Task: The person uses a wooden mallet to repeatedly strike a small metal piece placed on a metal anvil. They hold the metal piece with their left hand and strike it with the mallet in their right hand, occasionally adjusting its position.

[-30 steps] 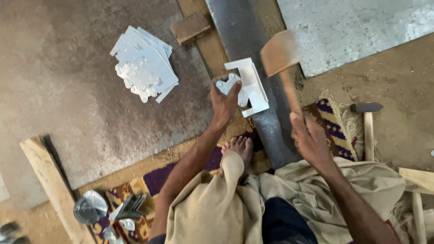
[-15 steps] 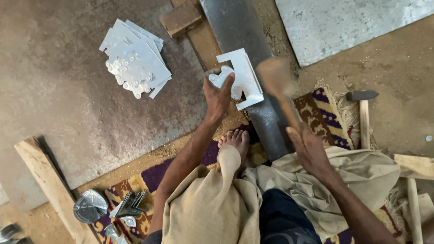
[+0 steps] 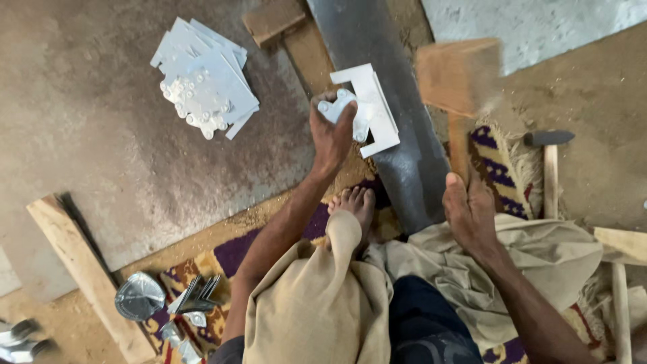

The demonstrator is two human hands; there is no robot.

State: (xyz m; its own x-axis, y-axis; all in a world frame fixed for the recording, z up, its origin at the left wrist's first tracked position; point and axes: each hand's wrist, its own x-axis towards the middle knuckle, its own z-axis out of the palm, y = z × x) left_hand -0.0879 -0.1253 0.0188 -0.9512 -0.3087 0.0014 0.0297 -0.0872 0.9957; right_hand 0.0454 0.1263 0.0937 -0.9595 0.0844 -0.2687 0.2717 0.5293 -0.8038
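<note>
Left hand (image 3: pixel 331 138): clamped on white metal piece (image 3: pixel 369 108), resting on grey beam (image 3: pixel 384 101).
Right hand (image 3: pixel 470 210): fist closed round wooden mallet (image 3: pixel 457 77), raised right of beam.
Far left: stack of cut sheets (image 3: pixel 202 77).

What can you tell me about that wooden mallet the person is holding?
The wooden mallet has a blocky, pale brown head and a straight wooden handle. Its head is motion-blurred, raised over the dark metal beam, right of the white sheet-metal piece and not touching it. The right hand grips the handle's lower end; nothing else touches it. The handle runs roughly upright in the picture, over a patterned rug.
</note>
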